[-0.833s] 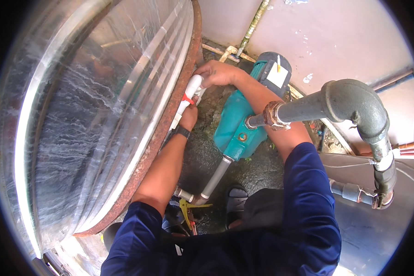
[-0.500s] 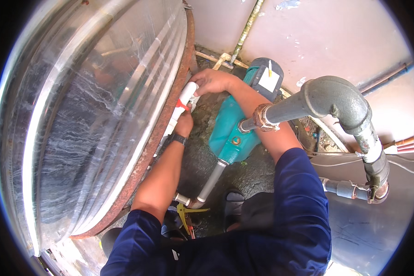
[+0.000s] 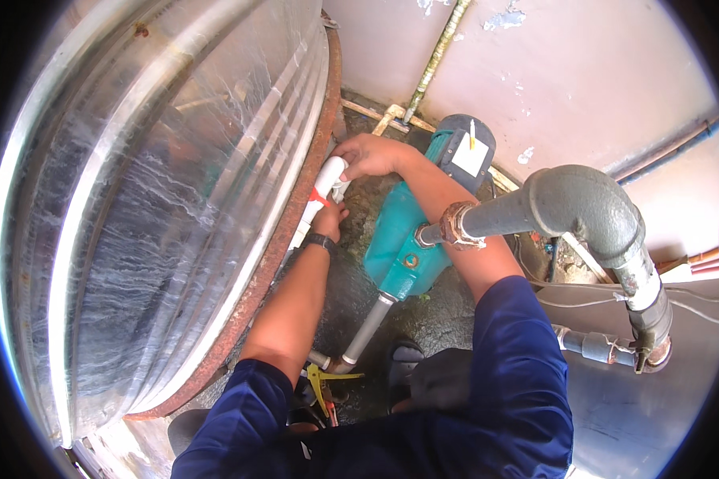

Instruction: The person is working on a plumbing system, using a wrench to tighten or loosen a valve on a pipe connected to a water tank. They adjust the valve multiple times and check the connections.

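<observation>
pipe: white plastic pipe with a red band (image 3: 323,190) runs slantwise along the rusty rim of the shiny steel tank (image 3: 291,215), top end up by the wall
right hand (image 3: 365,155): wrapped over the top end, so it's the closer one
left hand (image 3: 330,219): pinching just below the band
teal pump (image 3: 411,231): just right of both
vs earlier: left hand's slid lower, grips basically unchanged

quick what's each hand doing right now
Left hand: closed on the lower part of the white plastic pipe with a red valve handle.
Right hand: closed on its upper end.
</observation>
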{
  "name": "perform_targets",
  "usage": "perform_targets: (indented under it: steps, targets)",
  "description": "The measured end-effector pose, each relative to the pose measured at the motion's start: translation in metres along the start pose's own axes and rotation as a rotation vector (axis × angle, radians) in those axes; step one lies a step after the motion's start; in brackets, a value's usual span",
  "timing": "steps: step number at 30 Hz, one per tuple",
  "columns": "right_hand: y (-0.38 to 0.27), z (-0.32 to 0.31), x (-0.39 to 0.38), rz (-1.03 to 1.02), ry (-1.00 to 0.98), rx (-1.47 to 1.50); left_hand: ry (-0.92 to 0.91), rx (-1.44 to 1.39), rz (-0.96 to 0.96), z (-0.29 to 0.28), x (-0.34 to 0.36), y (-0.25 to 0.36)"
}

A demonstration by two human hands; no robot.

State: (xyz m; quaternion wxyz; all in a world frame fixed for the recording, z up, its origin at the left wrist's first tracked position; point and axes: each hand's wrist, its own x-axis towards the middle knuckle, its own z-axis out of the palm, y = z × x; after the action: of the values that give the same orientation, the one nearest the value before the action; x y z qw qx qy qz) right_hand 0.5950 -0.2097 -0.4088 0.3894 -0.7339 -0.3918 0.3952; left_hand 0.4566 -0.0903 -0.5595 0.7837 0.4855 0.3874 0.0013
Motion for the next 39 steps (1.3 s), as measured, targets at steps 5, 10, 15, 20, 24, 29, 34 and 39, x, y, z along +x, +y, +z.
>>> perform_targets:
  steps: [5, 10, 15, 20, 24, 29, 34, 39]
  targets:
    - [0.006, 0.001, 0.004, -0.013, -0.001, 0.024, -0.090, -0.097, 0.101, -0.004, 0.016, -0.011]
    - [0.006, 0.001, 0.003, -0.031, -0.003, 0.033, -0.099, -0.048, 0.062, -0.016, 0.027, -0.019]
    - [0.001, 0.000, 0.000, -0.052, 0.001, 0.000, -0.094, -0.151, 0.044, -0.013, 0.022, -0.018]
    - [-0.003, -0.001, 0.001, -0.035, -0.007, -0.046, -0.123, -0.149, 0.056, -0.013, 0.017, -0.017]
    - [0.003, 0.001, 0.001, -0.036, 0.017, -0.026, -0.188, -0.170, 0.091, -0.020, 0.022, -0.021]
    - [0.005, 0.002, 0.006, -0.067, 0.011, -0.040, -0.239, -0.229, 0.065, -0.023, 0.029, -0.021]
    - [0.008, 0.001, 0.008, -0.050, 0.021, -0.121, -0.216, -0.266, 0.065, -0.020, 0.028, -0.021]
    - [0.010, 0.003, 0.010, -0.032, 0.011, -0.034, -0.206, -0.220, 0.078, -0.012, 0.023, -0.015]
